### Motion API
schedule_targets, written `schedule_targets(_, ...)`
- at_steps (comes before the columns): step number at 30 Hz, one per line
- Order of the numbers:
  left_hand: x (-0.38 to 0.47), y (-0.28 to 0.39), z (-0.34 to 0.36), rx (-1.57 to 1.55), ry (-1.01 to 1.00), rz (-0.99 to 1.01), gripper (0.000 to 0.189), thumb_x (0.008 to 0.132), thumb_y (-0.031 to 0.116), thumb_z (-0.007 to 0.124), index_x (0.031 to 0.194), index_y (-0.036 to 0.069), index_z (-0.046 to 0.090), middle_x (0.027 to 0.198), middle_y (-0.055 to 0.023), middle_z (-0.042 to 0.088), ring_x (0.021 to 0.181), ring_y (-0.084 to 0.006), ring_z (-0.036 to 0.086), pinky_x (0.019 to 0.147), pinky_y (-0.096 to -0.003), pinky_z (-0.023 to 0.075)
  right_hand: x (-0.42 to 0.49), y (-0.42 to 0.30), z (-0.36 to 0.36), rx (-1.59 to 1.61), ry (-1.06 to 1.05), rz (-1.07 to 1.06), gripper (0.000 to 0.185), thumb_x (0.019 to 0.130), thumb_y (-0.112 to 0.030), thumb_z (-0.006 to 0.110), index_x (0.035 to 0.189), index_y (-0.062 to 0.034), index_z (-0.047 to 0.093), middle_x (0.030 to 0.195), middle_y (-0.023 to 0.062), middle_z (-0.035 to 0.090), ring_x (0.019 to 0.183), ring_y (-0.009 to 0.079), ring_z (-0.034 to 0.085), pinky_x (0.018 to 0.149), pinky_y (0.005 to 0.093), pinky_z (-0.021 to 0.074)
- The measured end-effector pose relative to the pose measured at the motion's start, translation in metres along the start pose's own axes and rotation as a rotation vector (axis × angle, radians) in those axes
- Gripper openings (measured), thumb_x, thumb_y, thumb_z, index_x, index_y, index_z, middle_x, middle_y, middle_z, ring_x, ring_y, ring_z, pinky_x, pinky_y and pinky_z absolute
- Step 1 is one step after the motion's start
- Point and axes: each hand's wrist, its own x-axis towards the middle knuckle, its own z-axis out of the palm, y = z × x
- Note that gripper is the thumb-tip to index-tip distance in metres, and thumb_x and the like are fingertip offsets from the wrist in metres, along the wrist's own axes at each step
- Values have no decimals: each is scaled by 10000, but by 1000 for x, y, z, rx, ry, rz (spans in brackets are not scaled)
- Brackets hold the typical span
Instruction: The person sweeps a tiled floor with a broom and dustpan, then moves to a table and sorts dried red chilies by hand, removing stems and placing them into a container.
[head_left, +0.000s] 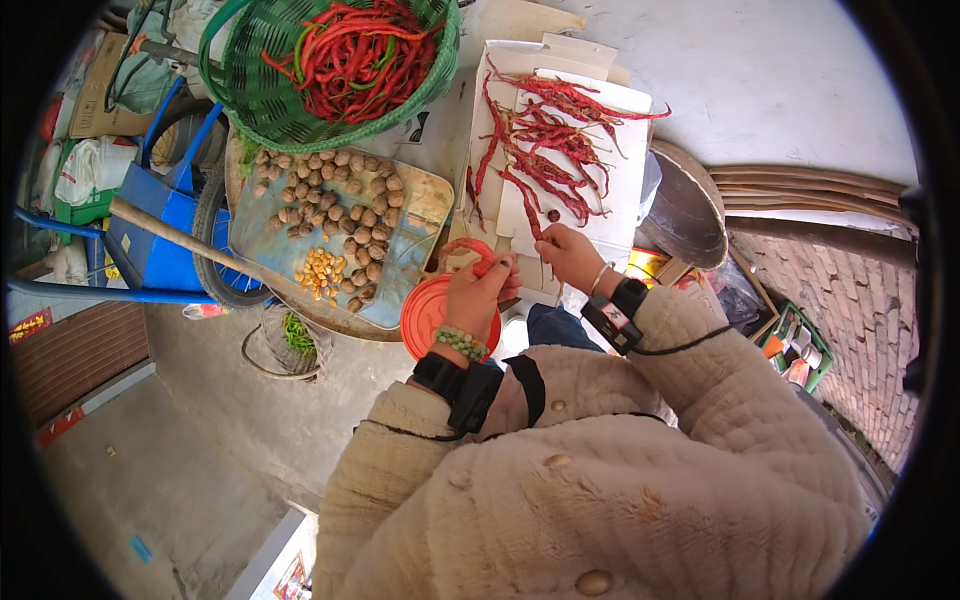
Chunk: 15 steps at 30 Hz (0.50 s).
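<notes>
My left hand (480, 292) is closed around a bright red chili pepper (466, 246), whose curved end sticks out past the fingers. At the near edge of a cardboard sheet, my right hand (571, 259) pinches the lower end of a wrinkled dried red chili (531, 214). More dried red chilies (555, 146) lie in a loose pile on the white cardboard (630, 195), just beyond my right hand. Below my left hand is a round red plastic lid or basin (420, 319), partly hidden by my hand and wrist.
A green woven basket (255, 112) of fresh red chilies (367, 64) stands at the back. Walnuts (330, 199) and yellow kernels (320, 274) lie on a tray (431, 195). Leftward are a wooden handle (180, 236), a blue wheeled cart (142, 240) and a wicker basket (277, 352); a large bowl (686, 202) is right.
</notes>
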Motion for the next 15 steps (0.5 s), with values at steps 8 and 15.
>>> schedule_targets(8,20,-14,22,370,-33,141,142,766,100,637,855,-6,605,704,-18,593,588,-66,493,522,-219,396,-48,-31,-2,-256,-35,-386,156,824,-138,541,880,3,507,697,161,572,660,280,576,610,346,450)
schedule_targets(15,3,-1,27,394,23,327,84,754,15,618,834,3,596,748,-21,605,623,-90,548,577,-226,452,-46,-25,-1,-77,-181,-218,167,850,-147,503,850,13,551,696,126,599,606,218,584,578,321,458)
